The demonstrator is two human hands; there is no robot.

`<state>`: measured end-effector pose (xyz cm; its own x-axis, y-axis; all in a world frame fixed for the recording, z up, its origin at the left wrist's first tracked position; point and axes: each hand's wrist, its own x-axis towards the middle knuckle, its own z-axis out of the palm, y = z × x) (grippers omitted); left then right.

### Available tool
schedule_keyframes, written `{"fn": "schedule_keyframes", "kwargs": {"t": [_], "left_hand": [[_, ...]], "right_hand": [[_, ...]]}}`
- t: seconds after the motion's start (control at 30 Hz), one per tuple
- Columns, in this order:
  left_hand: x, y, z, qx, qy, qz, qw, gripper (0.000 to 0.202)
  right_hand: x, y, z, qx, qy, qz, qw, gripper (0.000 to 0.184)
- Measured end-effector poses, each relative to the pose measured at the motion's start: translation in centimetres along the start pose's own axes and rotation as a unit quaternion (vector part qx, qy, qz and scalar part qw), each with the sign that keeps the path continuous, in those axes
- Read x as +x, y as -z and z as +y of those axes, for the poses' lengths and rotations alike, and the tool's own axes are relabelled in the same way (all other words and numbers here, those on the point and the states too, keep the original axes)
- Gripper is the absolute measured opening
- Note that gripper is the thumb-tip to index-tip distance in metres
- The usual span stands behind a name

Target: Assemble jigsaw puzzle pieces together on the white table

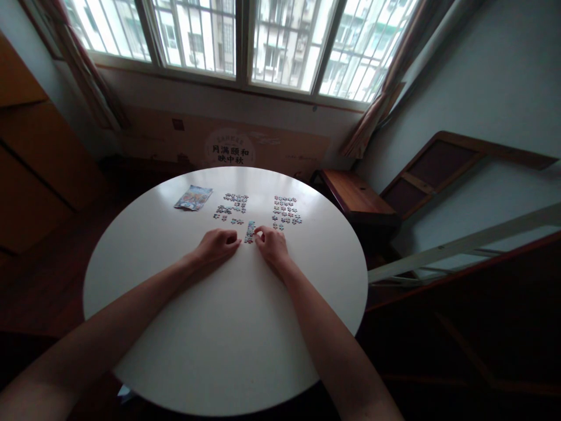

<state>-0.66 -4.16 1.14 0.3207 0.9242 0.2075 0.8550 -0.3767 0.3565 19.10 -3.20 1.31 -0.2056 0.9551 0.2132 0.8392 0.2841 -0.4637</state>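
Note:
A narrow strip of joined jigsaw pieces (250, 231) lies on the white round table (219, 327), between my two hands. My right hand (272, 244) is at the strip's right edge, thumb and forefinger pinched on a small jigsaw piece that is mostly covered by the fingertips. To the left of the strip, my left hand (218, 242) rests on the table with its fingers curled in; I see nothing in it. Loose jigsaw pieces form a left group (225, 209) and a right group (288, 209) in rough rows beyond my hands.
A colourful picture packet (194, 197) lies at the table's far left. Past the table's far right edge stands a wooden bench (357, 193). A barred window (245, 41) and a printed banner (272, 140) are behind the table.

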Motion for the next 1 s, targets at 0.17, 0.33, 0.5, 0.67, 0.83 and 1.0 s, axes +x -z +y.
{"fn": "schedule_keyframes", "kwargs": {"t": [0.17, 0.33, 0.5, 0.67, 0.83, 1.0], "left_hand": [[0.02, -0.08, -0.08, 0.002, 0.001, 0.0, 1.0, 0.036], [-0.01, -0.09, -0.09, 0.003, -0.001, 0.002, 1.0, 0.035], [-0.01, -0.05, -0.01, 0.005, 0.002, 0.001, 1.0, 0.035], [0.0, -0.06, -0.02, 0.004, -0.001, 0.002, 1.0, 0.036], [-0.02, -0.04, -0.05, 0.003, 0.0, 0.0, 1.0, 0.035], [-0.03, 0.03, 0.05, 0.005, 0.001, 0.002, 1.0, 0.035]], "right_hand": [[0.09, -0.23, 0.17, 0.001, 0.001, 0.003, 1.0, 0.02], [0.11, -0.33, 0.27, 0.003, 0.002, 0.005, 1.0, 0.02], [0.03, -0.08, 0.08, 0.003, 0.0, 0.003, 1.0, 0.02], [-0.06, 0.25, -0.19, 0.003, -0.006, -0.002, 1.0, 0.02], [-0.01, 0.1, -0.01, 0.003, -0.003, 0.001, 1.0, 0.02], [0.04, -0.13, 0.19, 0.002, 0.003, 0.007, 1.0, 0.021]]}}
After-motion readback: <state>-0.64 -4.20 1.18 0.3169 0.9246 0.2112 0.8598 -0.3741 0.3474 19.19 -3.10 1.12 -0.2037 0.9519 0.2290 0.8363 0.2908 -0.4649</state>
